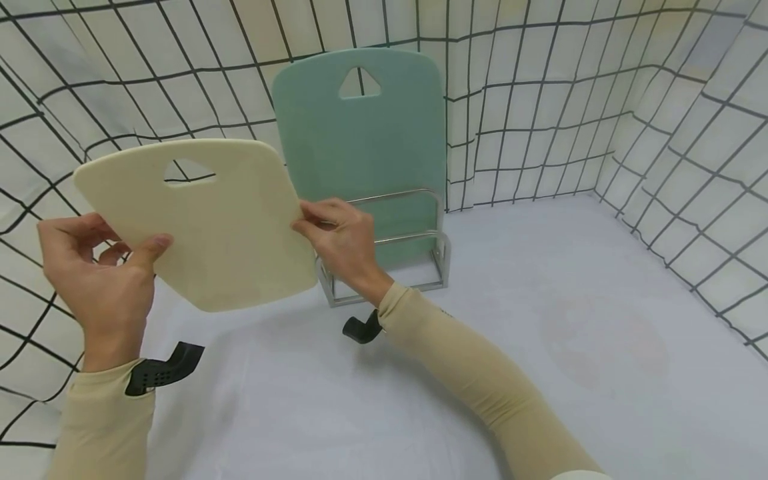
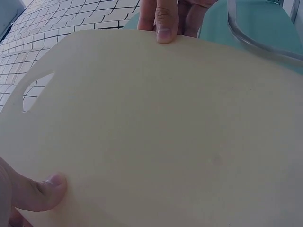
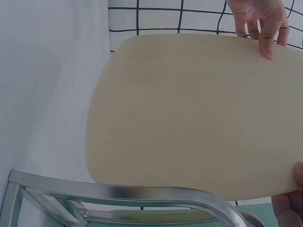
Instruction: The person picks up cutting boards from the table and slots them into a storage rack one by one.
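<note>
Both hands hold up a cream cutting board (image 1: 228, 233) with a triangular cut-out near its top. My left hand (image 1: 102, 287) grips its left edge, thumb across the near face and fingers behind. On the opposite edge my right hand (image 1: 342, 240) pinches the board between thumb and fingers. Behind it a green cutting board (image 1: 366, 147) stands upright in a metal rack (image 1: 441, 260). In the right wrist view the cream board (image 3: 189, 113) overlaps the rack's top bar (image 3: 142, 192).
Dark wire grid panels (image 1: 528, 100) enclose the back and both sides. A white surface (image 1: 540, 300) lies under the rack and stretches right. Black mounts (image 1: 174, 367) sit at both wrists, over beige sleeves (image 1: 474, 367).
</note>
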A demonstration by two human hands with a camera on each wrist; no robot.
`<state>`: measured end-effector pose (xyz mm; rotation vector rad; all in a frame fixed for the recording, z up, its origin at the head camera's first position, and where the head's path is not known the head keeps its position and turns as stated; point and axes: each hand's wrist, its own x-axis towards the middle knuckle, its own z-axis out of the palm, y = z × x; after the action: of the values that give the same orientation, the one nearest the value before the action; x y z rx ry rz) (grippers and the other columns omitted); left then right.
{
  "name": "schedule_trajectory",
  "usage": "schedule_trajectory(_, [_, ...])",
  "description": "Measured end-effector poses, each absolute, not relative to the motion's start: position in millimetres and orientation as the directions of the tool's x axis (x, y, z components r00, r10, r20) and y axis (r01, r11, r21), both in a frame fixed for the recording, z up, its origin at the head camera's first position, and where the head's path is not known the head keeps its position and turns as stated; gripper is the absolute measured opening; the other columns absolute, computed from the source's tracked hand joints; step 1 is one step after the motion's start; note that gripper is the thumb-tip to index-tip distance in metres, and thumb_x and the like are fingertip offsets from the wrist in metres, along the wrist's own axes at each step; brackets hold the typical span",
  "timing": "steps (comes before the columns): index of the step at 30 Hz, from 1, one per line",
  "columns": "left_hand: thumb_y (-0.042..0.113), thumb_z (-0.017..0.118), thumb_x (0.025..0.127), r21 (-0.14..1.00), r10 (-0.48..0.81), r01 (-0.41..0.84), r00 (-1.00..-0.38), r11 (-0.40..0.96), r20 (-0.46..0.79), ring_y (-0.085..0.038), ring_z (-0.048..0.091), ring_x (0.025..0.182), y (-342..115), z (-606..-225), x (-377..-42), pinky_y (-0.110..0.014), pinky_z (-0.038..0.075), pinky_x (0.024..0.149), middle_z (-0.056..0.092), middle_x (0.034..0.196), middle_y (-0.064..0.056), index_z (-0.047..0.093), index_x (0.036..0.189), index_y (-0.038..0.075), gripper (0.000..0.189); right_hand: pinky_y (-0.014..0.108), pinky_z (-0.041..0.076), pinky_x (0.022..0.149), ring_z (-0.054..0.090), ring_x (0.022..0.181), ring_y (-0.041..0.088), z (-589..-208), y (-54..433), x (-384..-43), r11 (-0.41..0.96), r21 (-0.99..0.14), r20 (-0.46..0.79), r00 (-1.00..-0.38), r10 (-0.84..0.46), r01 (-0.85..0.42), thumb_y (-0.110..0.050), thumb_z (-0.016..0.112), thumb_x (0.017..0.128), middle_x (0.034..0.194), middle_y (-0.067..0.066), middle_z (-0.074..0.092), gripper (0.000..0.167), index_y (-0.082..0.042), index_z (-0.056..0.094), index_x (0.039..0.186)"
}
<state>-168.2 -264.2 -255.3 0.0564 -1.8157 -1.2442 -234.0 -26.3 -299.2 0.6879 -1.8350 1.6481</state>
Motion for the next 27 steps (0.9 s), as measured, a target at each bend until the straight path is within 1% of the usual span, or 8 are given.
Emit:
schedule_trajectory(2, [-0.014, 0.076, 0.08, 0.756, -0.482, 0.416, -0.591, 0.506, 0.647, -0.006, 0.058, 0.107, -261.7, -254.0, -167.3, -0.019, 0.05, 0.083, 0.058, 0.114, 0.018, 0.058, 0.12, 0.015, 0.053, 0.015, 0.062, 0.079, 0.079, 0.087, 0.029, -299.3, -25.6, -234.7, 0.101, -0.696, 0.715, -0.699, 0.004, -0.711, 0.001, 0.084, 0.081, 0.095, 0.021, 0.078, 0.03, 0.007, 0.077, 0.109])
schedule_trajectory(6, [-0.014, 0.076, 0.081, 0.746, -0.469, 0.417, -0.591, 0.519, 0.656, -0.005, 0.056, 0.105, -257.8, -252.0, -166.3, -0.018, 0.05, 0.083, 0.056, 0.113, 0.019, 0.057, 0.123, 0.012, 0.053, 0.015, 0.062, 0.079, 0.079, 0.087, 0.028, -299.9, -24.6, -236.3, 0.098, -0.689, 0.722, -0.692, 0.01, -0.718, 0.001, 0.085, 0.081, 0.095, 0.021, 0.077, 0.03, 0.007, 0.077, 0.109])
schedule_trajectory(13, [-0.015, 0.077, 0.078, 0.745, -0.467, 0.441, -0.586, 0.5, 0.662, -0.008, 0.058, 0.104, -260.2, -254.3, -170.5, -0.018, 0.054, 0.083, 0.059, 0.113, 0.015, 0.058, 0.119, 0.017, 0.055, 0.016, 0.062, 0.079, 0.079, 0.087, 0.029, -299.0, -22.7, -236.6, 0.089, -0.701, 0.711, -0.703, 0.013, -0.707, 0.001, 0.084, 0.081, 0.095, 0.021, 0.077, 0.031, 0.006, 0.077, 0.11])
schedule_trajectory(17, [-0.015, 0.077, 0.079, 0.761, -0.478, 0.43, -0.598, 0.486, 0.644, -0.009, 0.058, 0.105, -255.9, -252.2, -169.3, -0.018, 0.054, 0.084, 0.059, 0.113, 0.014, 0.058, 0.12, 0.015, 0.054, 0.015, 0.062, 0.08, 0.079, 0.088, 0.028, -299.1, -21.0, -236.8, 0.094, -0.705, 0.707, -0.707, 0.015, -0.703, 0.0, 0.084, 0.081, 0.095, 0.021, 0.077, 0.03, 0.006, 0.077, 0.11])
schedule_trajectory(22, [-0.012, 0.076, 0.081, 0.759, -0.466, 0.424, -0.609, 0.494, 0.642, -0.008, 0.057, 0.107, -248.3, -248.8, -166.3, -0.018, 0.052, 0.086, 0.057, 0.113, 0.017, 0.057, 0.121, 0.013, 0.051, 0.016, 0.062, 0.08, 0.079, 0.088, 0.029, -299.5, -18.4, -237.9, 0.094, -0.708, 0.705, -0.709, 0.028, -0.7, 0.0, 0.084, 0.081, 0.095, 0.021, 0.077, 0.029, 0.006, 0.077, 0.109])
schedule_trajectory(27, [-0.015, 0.077, 0.078, 0.759, -0.468, 0.452, -0.602, 0.468, 0.647, -0.008, 0.058, 0.103, -244.7, -247.3, -169.3, -0.02, 0.052, 0.082, 0.058, 0.109, 0.016, 0.059, 0.117, 0.014, 0.051, 0.018, 0.063, 0.081, 0.078, 0.088, 0.031, -299.3, -15.1, -238.7, 0.064, -0.716, 0.698, -0.715, 0.046, -0.695, 0.002, 0.084, 0.081, 0.095, 0.022, 0.077, 0.03, 0.007, 0.077, 0.109])
